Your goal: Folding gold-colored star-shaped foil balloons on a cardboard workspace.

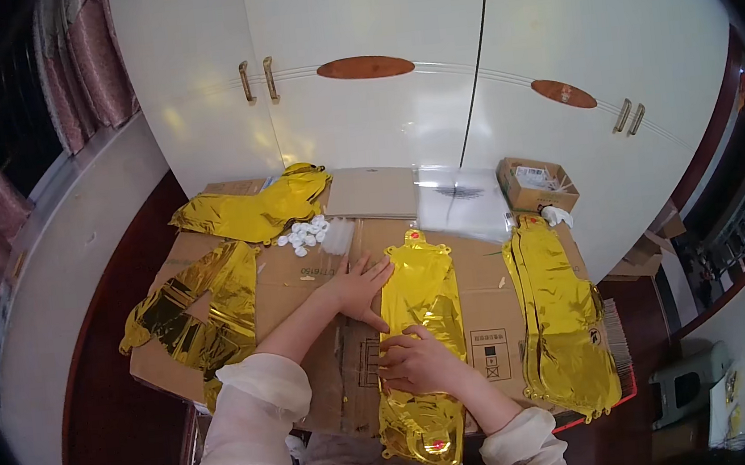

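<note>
A long, flat gold foil balloon (422, 286) lies lengthwise near the middle of a brown cardboard surface (491, 302), its near end running past the cardboard's edge toward the person's body, with a small red mark at either end. The left hand (360, 289) is set down at the balloon's left edge, palm down, fingers and thumb spread well apart, tips at the foil and nothing clamped between them. Nearer the body, the right hand (416, 363) rests across the same balloon with its fingers bent over toward the left edge — whether they pinch the foil or only press on it, I cannot tell. White rolled-up sleeves (259, 403) cover both arms to around the elbows. Beyond the left hand sit a cluster of small white pieces (308, 232) and, just beside it, some thin clear strips (339, 237). Two crumpled gold foil shapes (241, 218) spread over the left side, while a stack of gold foil sheets (565, 321) lies along the right. At the back are a plain cardboard rectangle (369, 195), a clear plastic sheet (455, 202) and a small cardboard box (522, 197) holding white paper (536, 178) — all in front of a white cabinet (370, 17).
</note>
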A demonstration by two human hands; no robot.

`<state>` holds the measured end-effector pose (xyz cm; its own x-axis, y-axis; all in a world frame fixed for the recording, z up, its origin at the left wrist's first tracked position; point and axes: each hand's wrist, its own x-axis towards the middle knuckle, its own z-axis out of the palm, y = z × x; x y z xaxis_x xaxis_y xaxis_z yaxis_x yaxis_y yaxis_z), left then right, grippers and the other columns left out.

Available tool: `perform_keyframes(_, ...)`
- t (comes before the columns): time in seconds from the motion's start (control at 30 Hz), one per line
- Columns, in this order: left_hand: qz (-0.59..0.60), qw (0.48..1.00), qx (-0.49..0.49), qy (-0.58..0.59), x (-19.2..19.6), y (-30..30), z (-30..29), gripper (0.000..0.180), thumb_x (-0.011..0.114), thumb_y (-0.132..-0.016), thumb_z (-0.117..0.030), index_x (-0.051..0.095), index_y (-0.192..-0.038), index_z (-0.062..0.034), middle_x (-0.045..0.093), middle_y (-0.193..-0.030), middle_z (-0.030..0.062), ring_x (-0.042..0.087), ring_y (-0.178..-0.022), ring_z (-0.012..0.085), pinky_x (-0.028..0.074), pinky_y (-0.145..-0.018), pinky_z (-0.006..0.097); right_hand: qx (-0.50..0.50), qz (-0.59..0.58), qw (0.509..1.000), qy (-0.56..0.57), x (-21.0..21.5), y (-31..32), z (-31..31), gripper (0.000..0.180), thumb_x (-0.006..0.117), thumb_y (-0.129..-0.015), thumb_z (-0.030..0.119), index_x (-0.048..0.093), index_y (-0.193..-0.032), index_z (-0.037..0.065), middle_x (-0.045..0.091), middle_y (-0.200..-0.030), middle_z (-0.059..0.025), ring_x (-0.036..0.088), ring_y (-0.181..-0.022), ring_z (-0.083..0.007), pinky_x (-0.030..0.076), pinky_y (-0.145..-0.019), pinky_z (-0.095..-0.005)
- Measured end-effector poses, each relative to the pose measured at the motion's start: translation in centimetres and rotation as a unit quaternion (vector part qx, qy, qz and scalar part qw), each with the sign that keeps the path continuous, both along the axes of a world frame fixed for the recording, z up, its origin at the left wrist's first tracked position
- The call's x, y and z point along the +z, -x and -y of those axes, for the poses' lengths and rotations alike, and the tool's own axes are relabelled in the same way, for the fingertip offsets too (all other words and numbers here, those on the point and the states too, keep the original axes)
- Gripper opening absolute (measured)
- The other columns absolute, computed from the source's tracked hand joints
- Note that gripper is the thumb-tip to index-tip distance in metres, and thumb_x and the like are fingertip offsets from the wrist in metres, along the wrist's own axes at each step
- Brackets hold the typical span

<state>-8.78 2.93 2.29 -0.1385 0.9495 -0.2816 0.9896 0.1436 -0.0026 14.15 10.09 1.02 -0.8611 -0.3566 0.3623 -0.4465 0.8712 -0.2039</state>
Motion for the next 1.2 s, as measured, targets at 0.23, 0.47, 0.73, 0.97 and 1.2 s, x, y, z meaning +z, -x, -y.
perform_keyframes(0.23, -0.007, 1.0, 0.003, 0.003, 0.1, -0.2, -0.1, 0.135, 0.063, -0.06, -0.085, 0.007, -0.155, -0.0077, 0.006, -0.163, 0.011, 0.005, -0.148, 0.0414, 0.004, -0.114, 0.066, 0.025, -0.013, 0.999, -0.018, -0.7, 0.1, 0.4, 0.019, 0.07, -0.079, 0.038, 0.074, -0.088, 0.021, 0.062, -0.095, 0.0065, 0.055, -0.109, -0.0143, 0.036, -0.096, -0.0378)
perform_keyframes(0.47, -0.01, 1.0, 0.003, 0.005, -0.5, 0.1, -0.2, 0.134, 0.062, -0.06, -0.085, 0.006, -0.155, -0.0082, 0.005, -0.163, 0.0115, 0.003, -0.148, 0.0415, 0.004, -0.114, 0.066, 0.058, -0.01, 0.998, -0.012, -1.0, 0.1, 1.0, 0.015, 0.068, -0.079, 0.037, 0.07, -0.08, 0.022, 0.057, -0.087, 0.0057, 0.055, -0.097, -0.0148, 0.038, -0.092, -0.0355)
perform_keyframes(0.73, -0.015, 1.0, 0.008, 0.005, -0.4, 0.0, -0.2, 0.13, 0.059, -0.064, -0.085, 0.006, -0.155, -0.0092, 0.006, -0.163, 0.0106, 0.003, -0.148, 0.0411, 0.005, -0.114, 0.065, 0.084, 0.013, 0.996, 0.009, -0.7, -0.2, 2.0, 0.017, 0.066, -0.082, 0.037, 0.07, -0.079, 0.021, 0.057, -0.079, 0.0048, 0.056, -0.091, -0.0151, 0.041, -0.085, -0.0335)
perform_keyframes(0.97, 0.006, 1.0, 0.005, -0.03, -0.9, 1.1, -0.5, 0.107, 0.046, -0.08, -0.079, 0.013, -0.155, -0.0109, 0.012, -0.162, 0.0081, 0.004, -0.15, 0.0345, 0.006, -0.117, 0.06, 0.088, 0.029, 0.995, 0.039, -1.0, -0.3, 1.6, 0.019, 0.069, -0.081, 0.037, 0.073, -0.08, 0.018, 0.061, -0.079, 0.0021, 0.06, -0.088, -0.0178, 0.043, -0.085, -0.0344)
perform_keyframes(1.2, -0.002, 0.997, 0.051, -0.064, -1.3, 2.5, -1.5, 0.096, 0.037, -0.087, -0.075, 0.014, -0.156, -0.0126, 0.015, -0.162, 0.0068, 0.003, -0.15, 0.0346, 0.003, -0.118, 0.056, 0.101, 0.022, 0.994, 0.033, -0.6, -0.1, 1.4, 0.02, 0.07, -0.083, 0.035, 0.075, -0.092, 0.018, 0.065, -0.08, 0.0005, 0.063, -0.087, -0.0193, 0.045, -0.091, -0.0362)
